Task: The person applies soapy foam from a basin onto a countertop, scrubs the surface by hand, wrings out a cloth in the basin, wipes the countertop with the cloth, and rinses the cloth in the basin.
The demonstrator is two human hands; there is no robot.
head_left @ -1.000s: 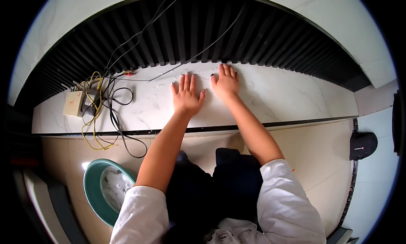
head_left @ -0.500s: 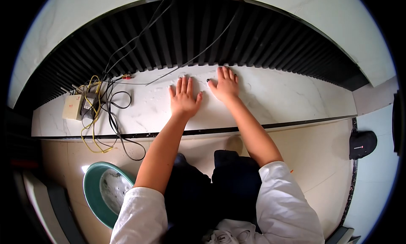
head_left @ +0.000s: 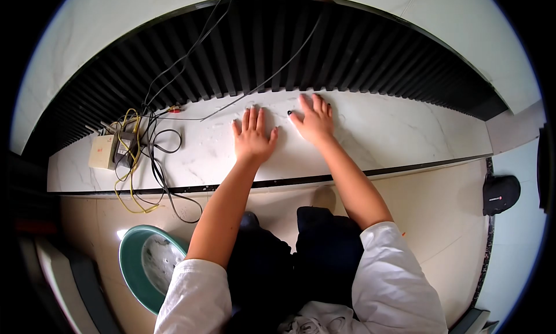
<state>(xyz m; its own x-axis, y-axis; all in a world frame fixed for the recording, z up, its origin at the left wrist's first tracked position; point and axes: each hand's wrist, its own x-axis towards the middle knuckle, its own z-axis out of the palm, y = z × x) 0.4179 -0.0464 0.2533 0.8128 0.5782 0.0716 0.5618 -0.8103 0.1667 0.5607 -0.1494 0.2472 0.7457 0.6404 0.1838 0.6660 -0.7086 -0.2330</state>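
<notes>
Both palms face down on a white marbled ledge [head_left: 399, 131] in the head view. My left hand [head_left: 253, 138] rests flat near the middle, its fingers spread and pointing at the black slatted panel [head_left: 278, 44]. To its right lies my right hand [head_left: 315, 121], also open, its fingertips close to the foot of the slats. Neither hand holds anything. Small wet-looking marks show on the ledge around the left fingertips. A thin dark cable [head_left: 255, 92] runs across the slats and down onto the ledge, just left of my left fingertips.
Tangled black and yellow cables [head_left: 136, 160] and a cream box [head_left: 102, 151] sit at the ledge's left end, some cables hanging over its edge. A green basin [head_left: 134, 276] of foamy water stands on the floor at left. A black cap-like item [head_left: 501, 195] lies at right.
My right hand has shifted slightly to the right along the ledge. My left hand stays in nearly the same place. The whole view has moved a little.
</notes>
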